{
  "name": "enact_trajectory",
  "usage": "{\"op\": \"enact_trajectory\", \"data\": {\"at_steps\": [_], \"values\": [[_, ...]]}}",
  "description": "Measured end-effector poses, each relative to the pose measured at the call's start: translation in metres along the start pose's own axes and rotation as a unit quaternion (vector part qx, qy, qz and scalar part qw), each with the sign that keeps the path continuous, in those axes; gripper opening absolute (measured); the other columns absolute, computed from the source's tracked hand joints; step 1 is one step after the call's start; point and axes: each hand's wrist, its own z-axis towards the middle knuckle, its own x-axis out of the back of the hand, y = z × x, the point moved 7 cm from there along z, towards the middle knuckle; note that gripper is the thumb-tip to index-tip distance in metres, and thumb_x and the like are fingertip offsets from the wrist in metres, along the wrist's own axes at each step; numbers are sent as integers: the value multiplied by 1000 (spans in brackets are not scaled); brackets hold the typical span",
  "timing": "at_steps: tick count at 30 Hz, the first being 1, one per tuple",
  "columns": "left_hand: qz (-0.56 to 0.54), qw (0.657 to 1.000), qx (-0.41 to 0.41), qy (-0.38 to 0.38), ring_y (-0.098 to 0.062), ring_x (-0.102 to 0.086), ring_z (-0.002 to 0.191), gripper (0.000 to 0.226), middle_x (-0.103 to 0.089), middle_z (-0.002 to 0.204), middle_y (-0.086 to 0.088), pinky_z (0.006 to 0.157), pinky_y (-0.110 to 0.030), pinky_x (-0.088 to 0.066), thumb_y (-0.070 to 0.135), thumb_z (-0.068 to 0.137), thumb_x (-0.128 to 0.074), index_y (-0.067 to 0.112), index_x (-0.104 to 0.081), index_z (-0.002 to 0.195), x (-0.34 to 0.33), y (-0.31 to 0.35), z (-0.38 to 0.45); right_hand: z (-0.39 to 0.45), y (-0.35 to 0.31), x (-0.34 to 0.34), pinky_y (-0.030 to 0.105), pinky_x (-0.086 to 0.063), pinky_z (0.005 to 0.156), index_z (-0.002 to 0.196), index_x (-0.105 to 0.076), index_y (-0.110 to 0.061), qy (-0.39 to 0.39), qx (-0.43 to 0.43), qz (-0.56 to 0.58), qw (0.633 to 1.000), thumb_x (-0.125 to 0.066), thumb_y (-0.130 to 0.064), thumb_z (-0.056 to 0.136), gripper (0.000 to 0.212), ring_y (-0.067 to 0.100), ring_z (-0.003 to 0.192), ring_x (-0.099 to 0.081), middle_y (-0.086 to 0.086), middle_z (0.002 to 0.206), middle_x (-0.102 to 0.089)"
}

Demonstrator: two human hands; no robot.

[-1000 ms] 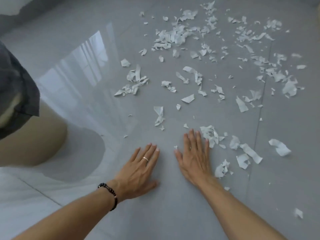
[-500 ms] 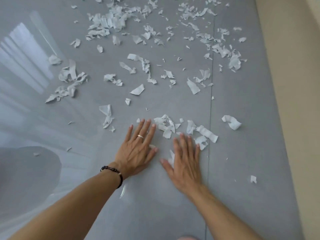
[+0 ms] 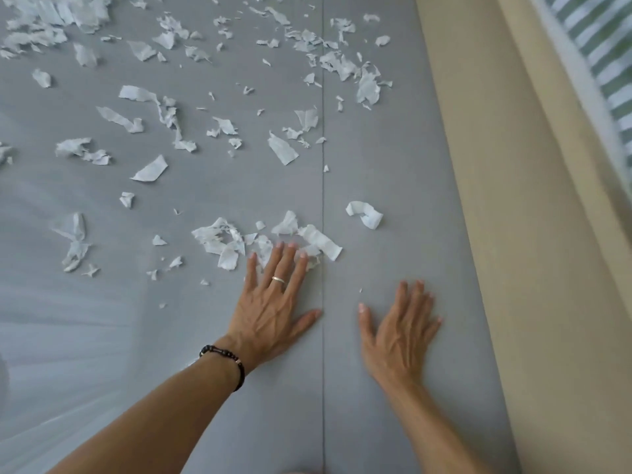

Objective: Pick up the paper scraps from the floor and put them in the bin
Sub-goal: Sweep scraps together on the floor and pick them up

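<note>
Paper scraps, torn white and crinkled, are lying strewn across the glossy grey tiled floor. Left hand is pressing flat, fingers spread, its fingertips touching a small heap; right hand is resting spread near the floor's right edge.

You have nothing to read here: no words, labels, brand marks, numbers or signs show anywhere in your view. The paper scraps lie blank and white on the bare grey floor. The ring and bracelet on your left hand carry no legible marking.
</note>
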Motion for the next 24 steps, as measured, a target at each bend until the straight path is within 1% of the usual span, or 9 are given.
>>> {"op": "enact_trajectory", "data": {"at_steps": [2,7,10,13,15,16,19,22,24], "values": [[17,1000,26,3,-33,-12,145,85,-22,155,-19,113,-60,-13,60,88,-39,2,-24,148,1,-5,17,14,-29,-6,65,-21,109,142,-32,-3,-4,30,-3,1000,-36,-54,87,76,45,140,-25,26,151,-28],[27,994,98,40,-33,-10,146,82,-19,156,-18,112,-62,-13,59,89,-38,5,-21,149,16,-33,15,58,-119,-9,57,-16,114,141,-37,-3,26,188,81,978,-41,-49,92,67,34,143,-23,20,152,-30],[40,984,172,27,-43,-1,144,96,-9,157,-20,107,-68,-8,75,78,-40,19,-17,152,22,-60,7,101,-111,-1,61,-6,113,146,-32,-14,37,147,80,985,-35,-57,89,71,38,144,-17,18,155,-24],[14,967,254,-9,-48,0,142,99,-4,157,-23,105,-69,-10,85,70,-41,36,-10,150,22,-86,11,133,-98,-8,60,-4,114,151,-21,-23,-51,107,99,988,-23,-65,85,78,37,144,-13,17,158,-13],[4,976,218,-22,-41,-7,144,84,-13,157,-19,110,-63,-8,78,79,-38,39,-14,149,19,-86,19,118,-117,-8,55,-6,116,150,-24,-22,-84,213,127,965,-28,-66,85,79,33,146,-13,16,158,-15],[-3,984,179,-12,-37,-14,144,74,-24,155,-17,112,-59,-9,71,85,-37,35,-23,148,19,-83,24,101,-130,-7,53,-8,117,149,-27,-21,-89,286,127,945,-34,-66,85,78,31,146,-15,16,157,-19],[-31,993,84,71,-32,-43,130,49,-55,133,-13,108,-50,-30,47,92,-45,15,-58,126,27,-81,37,58,-151,-16,51,-13,116,144,-39,-19,-110,430,95,891,-48,-63,82,77,28,144,-23,12,154,-30],[-14,988,78,130,-32,-55,94,29,-60,102,-11,79,-40,-41,31,87,-51,9,-65,99,43,-87,43,63,-163,-13,48,-32,106,120,-61,-13,-37,436,99,893,-56,-52,85,53,31,127,-44,13,137,-51],[1,990,73,118,-30,-52,76,23,-57,84,-9,61,-38,-41,26,84,-47,8,-61,88,47,-90,47,75,-175,-6,42,-41,83,98,-64,-12,19,403,93,910,-55,-45,87,36,30,100,-55,9,112,-61]]}}
